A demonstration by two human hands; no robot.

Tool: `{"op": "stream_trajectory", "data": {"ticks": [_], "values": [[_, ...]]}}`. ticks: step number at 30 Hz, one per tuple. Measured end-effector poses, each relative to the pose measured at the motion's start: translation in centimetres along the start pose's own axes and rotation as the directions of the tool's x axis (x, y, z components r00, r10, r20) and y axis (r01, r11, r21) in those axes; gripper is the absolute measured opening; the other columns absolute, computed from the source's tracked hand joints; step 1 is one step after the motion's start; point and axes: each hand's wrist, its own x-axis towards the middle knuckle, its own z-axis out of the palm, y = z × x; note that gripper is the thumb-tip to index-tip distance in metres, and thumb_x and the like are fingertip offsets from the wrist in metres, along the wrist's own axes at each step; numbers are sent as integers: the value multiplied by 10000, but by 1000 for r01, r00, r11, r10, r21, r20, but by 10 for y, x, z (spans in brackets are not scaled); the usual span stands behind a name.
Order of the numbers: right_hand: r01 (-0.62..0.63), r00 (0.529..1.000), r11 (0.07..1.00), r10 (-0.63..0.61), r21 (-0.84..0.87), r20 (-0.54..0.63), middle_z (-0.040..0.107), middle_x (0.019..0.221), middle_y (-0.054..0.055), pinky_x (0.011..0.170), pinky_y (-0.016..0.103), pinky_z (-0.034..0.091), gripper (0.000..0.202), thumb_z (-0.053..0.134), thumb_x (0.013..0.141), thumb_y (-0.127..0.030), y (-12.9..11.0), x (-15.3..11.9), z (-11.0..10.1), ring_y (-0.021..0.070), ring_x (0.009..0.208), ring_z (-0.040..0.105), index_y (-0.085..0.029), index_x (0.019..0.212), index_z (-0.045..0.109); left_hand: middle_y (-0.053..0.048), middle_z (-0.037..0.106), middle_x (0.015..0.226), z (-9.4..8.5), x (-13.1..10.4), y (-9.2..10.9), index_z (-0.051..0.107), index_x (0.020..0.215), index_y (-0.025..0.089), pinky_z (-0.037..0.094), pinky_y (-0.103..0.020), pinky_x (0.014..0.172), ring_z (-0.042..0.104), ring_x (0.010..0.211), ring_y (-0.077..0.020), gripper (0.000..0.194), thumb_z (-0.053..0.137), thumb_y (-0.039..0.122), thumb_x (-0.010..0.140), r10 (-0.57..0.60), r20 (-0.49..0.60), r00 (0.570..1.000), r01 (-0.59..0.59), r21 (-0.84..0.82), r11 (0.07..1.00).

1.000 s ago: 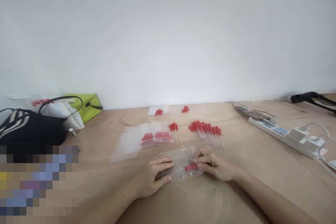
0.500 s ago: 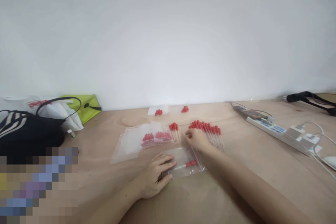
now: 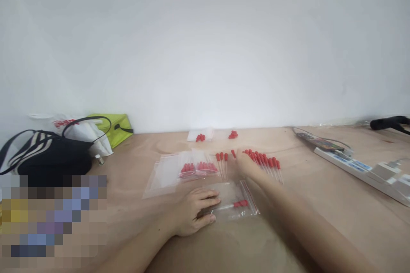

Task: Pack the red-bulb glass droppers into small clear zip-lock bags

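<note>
We're pinning a clear zip bag [image 3: 232,200] flat on the table [image 3: 320,204] with our left hand [image 3: 195,215], fingers spread, one red-capped dropper [image 3: 238,204] lying inside it. Our right hand [image 3: 245,166] is reaching over the row of loose droppers [image 3: 265,163] just behind; can't tell whether it's gripping any.

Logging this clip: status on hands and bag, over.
Left hand flat on clear bag, one dropper inside. Right hand at loose droppers. Nothing between.

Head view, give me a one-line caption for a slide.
Left hand pins a clear zip bag while right hand reaches the red-capped droppers.
</note>
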Motion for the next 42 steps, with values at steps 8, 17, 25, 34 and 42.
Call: {"op": "stream_trajectory", "data": {"ticks": [8, 17, 25, 34, 42], "values": [[39, 985, 714, 91, 699, -148, 479, 657, -51, 405, 236, 393, 659, 482, 725, -297, 59, -71, -13, 112, 419, 488, -215, 1280, 135, -17, 408, 1314, 0, -1, -3, 427, 1237, 278, 270, -414, 1005, 358, 1203, -204, 381, 414, 275, 857, -10, 17, 1000, 10, 13, 1000], [9, 957, 304, 272, 953, -96, 552, 628, -52, 560, 293, 496, 529, 624, 640, -403, 51, -90, 9, 140, 550, 579, -232, 1026, 306, -52, 440, 1281, 9, -2, -7, 488, 1187, 250, 309, -423, 977, 372, 1185, -237, 372, 468, 279, 817, -21, -85, 996, 18, -31, 999], [-171, 984, 407, 107, 897, 140, 498, 556, -68, 381, 182, 362, 352, 678, 573, -400, 39, -101, 4, 53, 408, 445, -173, 787, 515, -65, 480, 1210, 13, -3, -10, 480, 1180, 229, 363, -355, 945, 435, 1117, -216, 375, 477, 301, 812, 6, -159, 987, -18, -74, 997], [-73, 995, 584, -17, 809, 102, 530, 515, -46, 322, 168, 296, 314, 693, 550, -414, 38, -103, 13, 54, 358, 410, -168, 626, 513, -40, 462, 1260, 10, -2, -9, 413, 1233, 240, 246, -402, 1029, 383, 1179, -200, 409, 458, 285, 829, -10, -93, 996, 5, -54, 999], [57, 959, 738, -228, 672, 170, 651, 653, 18, 549, 241, 418, 311, 504, 723, -436, 35, -99, 2, 145, 599, 540, -188, 703, 689, -39, 482, 1243, 8, 0, -9, 452, 1204, 233, 220, -418, 1037, 388, 1178, -192, 358, 414, 258, 849, 19, -63, 998, -21, -37, 999]]}}
